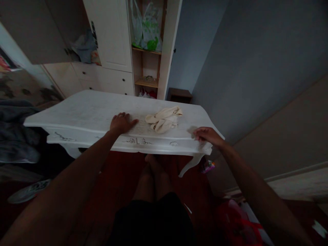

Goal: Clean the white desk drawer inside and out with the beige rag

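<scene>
The person's left hand (122,123) lay palm down on the white table (87,106), fingers slightly spread and closed on nothing, while the right hand (207,134) rested with bent fingers at the near edge, toward the right end; whether those fingers pinched anything could not be told. Between the hands, just beside the left thumb and apart from both, a cream cloth (164,119) sat crumpled on the tabletop. It looked light, soft and limp, unlikely to break or to slip from the fingers, and its raised folds in the middle seemed the best place to take hold; a loose end might well have trailed if only one corner were pinched. Its exact kind and full outline were lost in the bunching, and its underside was hidden. Both palms were out of sight, and dim light blurred the right fingertips. On the far side stood a pale wardrobe (112,37), with plastic bags (152,27) on an open shelf. Grey fabric (15,133) was cut off at the left, and a red object (238,218) at the near right was too dark to identify.
</scene>
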